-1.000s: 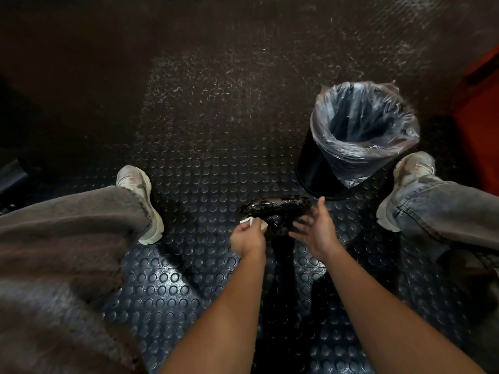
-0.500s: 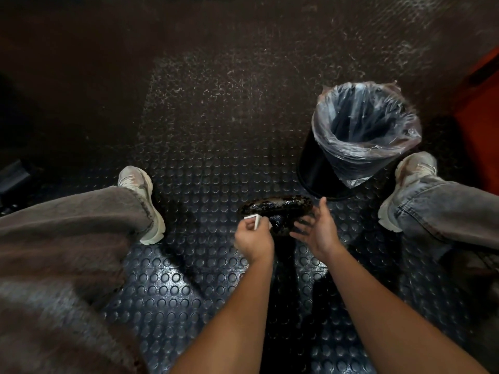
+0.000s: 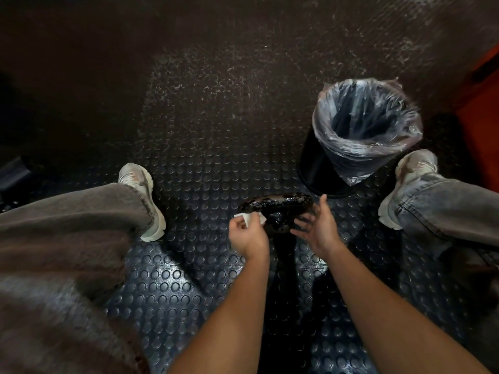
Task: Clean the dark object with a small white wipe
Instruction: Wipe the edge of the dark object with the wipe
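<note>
My left hand [image 3: 247, 236] pinched the wipe [image 3: 248, 216] against the object [image 3: 278, 209]; my right hand [image 3: 320, 226], fingers spread, steadied it. That loose hold could have let it twist.

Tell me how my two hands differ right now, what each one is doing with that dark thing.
The left hand is curled and pinches a small white wipe at the dark object's left end; the right hand holds no wipe. The left hand's fingers are bent, while the right hand's are straight and spread against the object's right side. Both are bare and at the object.
</note>
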Available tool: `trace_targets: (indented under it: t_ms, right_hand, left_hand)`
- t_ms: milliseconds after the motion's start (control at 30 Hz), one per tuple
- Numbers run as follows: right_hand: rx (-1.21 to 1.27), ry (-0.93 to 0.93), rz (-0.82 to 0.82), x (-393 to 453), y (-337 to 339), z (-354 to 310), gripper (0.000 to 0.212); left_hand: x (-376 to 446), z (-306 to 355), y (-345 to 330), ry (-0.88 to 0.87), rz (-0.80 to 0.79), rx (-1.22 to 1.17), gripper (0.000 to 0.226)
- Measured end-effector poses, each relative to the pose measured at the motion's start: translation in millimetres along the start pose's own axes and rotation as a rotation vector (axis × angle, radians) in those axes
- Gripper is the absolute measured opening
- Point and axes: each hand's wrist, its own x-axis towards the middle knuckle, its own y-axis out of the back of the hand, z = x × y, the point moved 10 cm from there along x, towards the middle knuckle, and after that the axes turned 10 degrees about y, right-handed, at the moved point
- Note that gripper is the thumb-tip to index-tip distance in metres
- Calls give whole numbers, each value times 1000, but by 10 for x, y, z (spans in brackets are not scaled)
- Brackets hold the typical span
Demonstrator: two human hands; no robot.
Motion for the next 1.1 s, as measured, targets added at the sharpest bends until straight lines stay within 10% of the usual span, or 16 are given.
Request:
trace_targets:
  t_ms: [167,467,800,1100]
  right_hand:
    - [6,-1,1,-23,-9,-9,80]
    - [-13,4,-11,-40,-6,-37,87]
    - [25,-11,19,-54,-31,-35,78]
    - [15,-1,10,-68,-14,-76,77]
  left_hand:
    - [-128,136,-109,-241,-46,247,12]
    - [111,-471,17,513,-68,-144,11]
    - [-115,44,-107,-110,-32,149,12]
    - [64,-472,-56,589,-127,-278,7]
